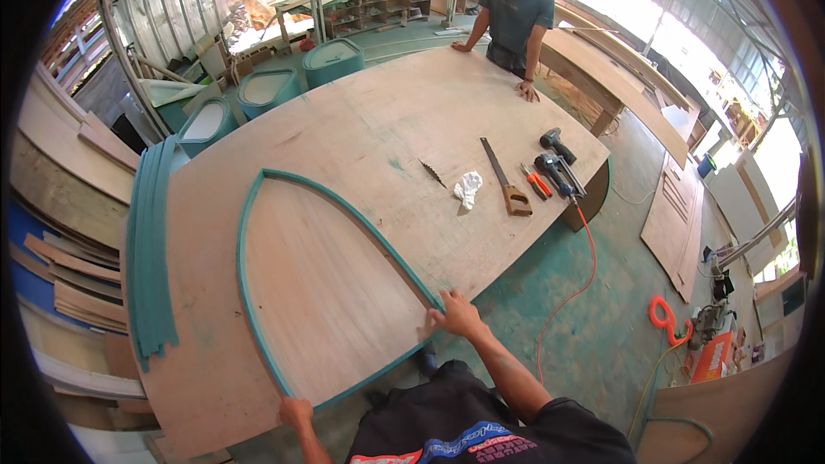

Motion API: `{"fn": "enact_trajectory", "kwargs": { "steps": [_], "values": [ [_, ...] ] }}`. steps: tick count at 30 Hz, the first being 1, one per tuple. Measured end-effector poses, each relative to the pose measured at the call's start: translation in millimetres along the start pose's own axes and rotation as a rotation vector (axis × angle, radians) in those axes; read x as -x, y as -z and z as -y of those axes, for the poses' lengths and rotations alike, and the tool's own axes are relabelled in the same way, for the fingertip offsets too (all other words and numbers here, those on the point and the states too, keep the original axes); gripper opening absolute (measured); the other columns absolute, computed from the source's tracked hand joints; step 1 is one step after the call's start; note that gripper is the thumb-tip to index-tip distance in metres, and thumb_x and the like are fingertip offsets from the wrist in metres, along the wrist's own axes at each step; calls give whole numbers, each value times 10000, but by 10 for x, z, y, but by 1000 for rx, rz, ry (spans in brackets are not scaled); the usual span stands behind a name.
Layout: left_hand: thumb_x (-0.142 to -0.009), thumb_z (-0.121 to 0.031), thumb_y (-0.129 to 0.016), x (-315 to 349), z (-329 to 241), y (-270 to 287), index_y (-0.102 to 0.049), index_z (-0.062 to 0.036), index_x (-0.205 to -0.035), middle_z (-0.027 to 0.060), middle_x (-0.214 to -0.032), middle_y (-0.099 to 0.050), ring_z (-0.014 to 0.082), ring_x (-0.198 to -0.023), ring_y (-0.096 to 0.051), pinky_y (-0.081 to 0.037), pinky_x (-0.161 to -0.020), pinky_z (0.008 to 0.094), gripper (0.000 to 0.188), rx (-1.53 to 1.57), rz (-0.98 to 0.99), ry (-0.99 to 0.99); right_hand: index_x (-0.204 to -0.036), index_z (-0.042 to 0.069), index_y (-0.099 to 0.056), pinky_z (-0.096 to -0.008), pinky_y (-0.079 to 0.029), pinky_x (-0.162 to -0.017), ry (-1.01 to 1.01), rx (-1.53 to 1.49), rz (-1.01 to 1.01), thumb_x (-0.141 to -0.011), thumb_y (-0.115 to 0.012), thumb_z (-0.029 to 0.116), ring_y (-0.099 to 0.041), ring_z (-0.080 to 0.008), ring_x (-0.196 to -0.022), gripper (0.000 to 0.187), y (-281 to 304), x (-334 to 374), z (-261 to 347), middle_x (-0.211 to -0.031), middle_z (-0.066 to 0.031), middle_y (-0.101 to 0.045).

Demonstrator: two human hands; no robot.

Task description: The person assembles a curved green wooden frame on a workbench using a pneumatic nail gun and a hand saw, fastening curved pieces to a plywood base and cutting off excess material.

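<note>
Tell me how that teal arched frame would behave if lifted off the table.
The teal arched frame looks thin and long, so it would probably flex and sag. Probably light, since it is an open outline. Both the left hand and right hand grip its near corners, suggesting it needs two-point support.

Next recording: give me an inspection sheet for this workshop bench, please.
Surface: large plywood table, bare wood.
Job's things: teal arch-shaped frame lying flat on it.
Clutter: hand saw, white rag, orange pliers, two power drills near the far right edge.
Hands: left hand at the frame's near corner; right hand on its right corner; grip unclear.
Cables: orange cord trailing to the floor.
Surroundings: stacked teal strips at left; another person leaning on the far edge.
</note>
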State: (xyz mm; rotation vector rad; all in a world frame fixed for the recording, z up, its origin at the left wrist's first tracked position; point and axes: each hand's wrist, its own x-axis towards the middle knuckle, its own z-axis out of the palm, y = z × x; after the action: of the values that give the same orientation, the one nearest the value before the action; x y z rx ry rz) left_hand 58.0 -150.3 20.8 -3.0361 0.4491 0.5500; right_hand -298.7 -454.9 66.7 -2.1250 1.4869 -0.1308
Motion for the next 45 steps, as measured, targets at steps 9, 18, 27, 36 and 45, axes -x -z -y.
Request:
{"fn": "enact_trajectory", "kwargs": {
  "steps": [9,18,27,36,45],
  "values": [
    [-809,-157,-681,-105,106,-178,-741,12,-940,231,-992,-746,412,-959,-725,-570,-823,485,222,-24,-66,15,-1293,-17,-581,-543,-519,-954,-185,-52,-47,-974,-599,360,-615,-443,-1172,494,-560,194,-141,-1233,-276,-639],
    [-811,-181,-727,-141,81,-172,-740,6,-899,217,-955,-749,405,-928,-729,-581,-795,480,208,-24,-56,48,-935,0,-690,-533,-576,-787,-220,51,-21,-901,-640,280,-725,-440,-910,287,-618,4,-97,-968,-247,-731],
    [-806,-134,-694,-18,-83,37,-741,38,-942,258,-998,-741,429,-965,-726,-579,-841,493,224,-15,6,76,-919,-15,-693,-523,-578,-757,-216,93,-21,-847,-672,234,-744,-409,-896,260,-659,-14,-144,-939,-239,-748],
    [-813,-108,-715,-189,-2,-188,-740,41,-926,220,-996,-752,407,-957,-731,-583,-824,470,189,-24,5,121,-893,-14,-735,-495,-589,-752,-205,117,14,-828,-655,202,-749,-400,-882,239,-608,-63,-172,-924,-245,-746],
    [-814,-116,-748,-46,-29,-94,-736,50,-956,219,-981,-755,368,-921,-749,-601,-766,431,218,-130,-25,46,-1049,-1,-751,-527,-575,-841,-163,177,82,-925,-619,349,-705,-452,-1028,394,-648,-93,-266,-1120,-271,-711]
  ]
}}
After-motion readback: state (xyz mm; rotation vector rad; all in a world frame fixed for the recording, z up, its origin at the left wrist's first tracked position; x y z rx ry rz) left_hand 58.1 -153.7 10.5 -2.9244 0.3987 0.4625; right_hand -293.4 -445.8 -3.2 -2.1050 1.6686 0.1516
